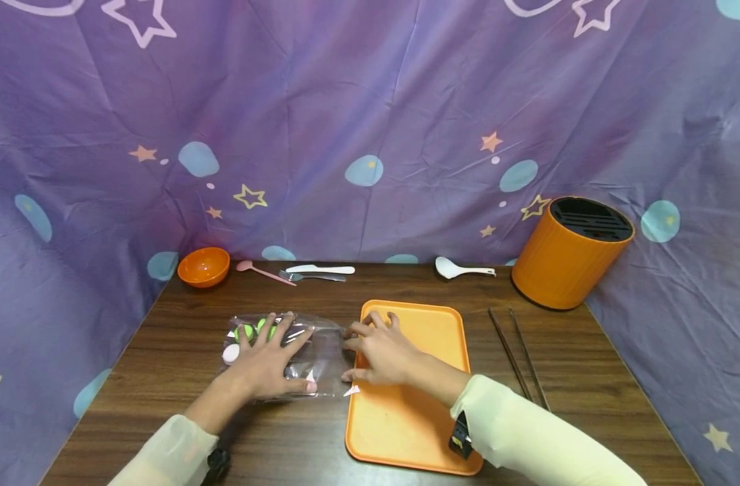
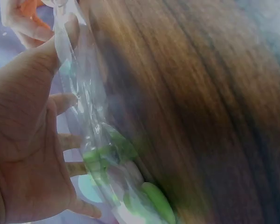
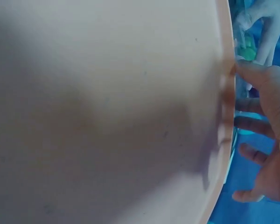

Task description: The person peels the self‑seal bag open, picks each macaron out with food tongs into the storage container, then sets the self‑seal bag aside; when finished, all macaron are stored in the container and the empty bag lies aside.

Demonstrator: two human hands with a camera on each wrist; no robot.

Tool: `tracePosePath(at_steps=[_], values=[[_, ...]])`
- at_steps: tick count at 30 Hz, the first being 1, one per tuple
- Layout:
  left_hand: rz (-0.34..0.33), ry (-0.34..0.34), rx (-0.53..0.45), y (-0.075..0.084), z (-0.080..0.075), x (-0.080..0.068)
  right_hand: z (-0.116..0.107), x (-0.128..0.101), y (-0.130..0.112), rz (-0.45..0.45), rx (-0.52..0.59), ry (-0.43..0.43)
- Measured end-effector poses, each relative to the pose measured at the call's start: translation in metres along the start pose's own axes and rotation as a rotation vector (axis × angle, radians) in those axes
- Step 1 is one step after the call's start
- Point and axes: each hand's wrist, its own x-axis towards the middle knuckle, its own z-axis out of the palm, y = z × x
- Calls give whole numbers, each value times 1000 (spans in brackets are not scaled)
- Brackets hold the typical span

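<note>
A clear plastic bag [image 1: 324,344] with green and pink pieces inside lies on the wooden table [image 1: 175,324]. My left hand [image 1: 267,364] lies flat on it with fingers spread, pressing it down. In the left wrist view the left hand [image 2: 23,154] has its thumb against the bag [image 2: 95,140]. My right hand [image 1: 382,354] reaches over the left rim of the orange tray [image 1: 418,418], its lightly bent fingertips touching the bag's right edge. The right wrist view shows the tray [image 3: 107,116] close up and the right hand [image 3: 270,140] with fingers spread at its rim.
At the back stand an orange bowl [image 1: 203,266], a pink spoon [image 1: 263,271], a white knife [image 1: 320,269], a fork [image 1: 312,277] and a white spoon [image 1: 461,270]. An orange slotted holder [image 1: 570,253] is back right. Two dark chopsticks [image 1: 518,358] lie right of the tray.
</note>
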Motion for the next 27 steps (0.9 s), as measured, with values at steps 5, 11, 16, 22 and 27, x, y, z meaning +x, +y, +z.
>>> tracePosePath(at_steps=[5, 11, 16, 22, 27], values=[[11, 11, 7, -2, 3, 1, -1, 3, -2, -118, -13, -4], [7, -19, 19, -1, 3, 1, -1, 8, -3, 7, 11, -132], [-14, -48, 30, 0, 3, -1, -3, 14, 2, 185, 41, -224], [-10, -38, -60, -12, 1, 2, -4, 20, 6, 220, 68, -286], [-15, -45, -189, -36, -12, -2, -7, 18, 7, 217, 77, -300]])
